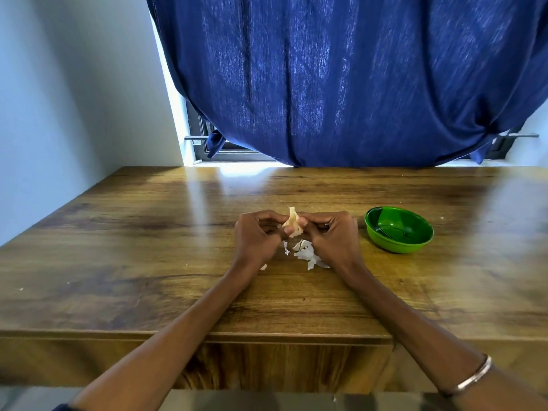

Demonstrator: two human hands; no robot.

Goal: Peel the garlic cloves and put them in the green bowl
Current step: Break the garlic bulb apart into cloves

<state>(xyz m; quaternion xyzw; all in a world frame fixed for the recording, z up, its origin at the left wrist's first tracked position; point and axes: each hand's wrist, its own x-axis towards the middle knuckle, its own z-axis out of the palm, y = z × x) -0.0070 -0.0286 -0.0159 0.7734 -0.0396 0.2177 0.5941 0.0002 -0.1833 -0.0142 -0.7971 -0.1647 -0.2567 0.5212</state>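
Observation:
A garlic clove (293,223) with pale papery skin is held above the wooden table (148,247), its pointed tip sticking up. My left hand (258,236) and my right hand (332,235) both pinch it from either side, fingers curled, thumbs meeting at the clove. White peel scraps (305,253) lie on the table just below the hands. The green bowl (398,229) stands to the right of my right hand, a short gap away; I see no cloves inside it.
A blue curtain (341,84) hangs over the window behind the table's far edge. A white wall (74,99) closes the left side. The table's near edge runs across the lower part of the view. A few tiny crumbs dot the wood.

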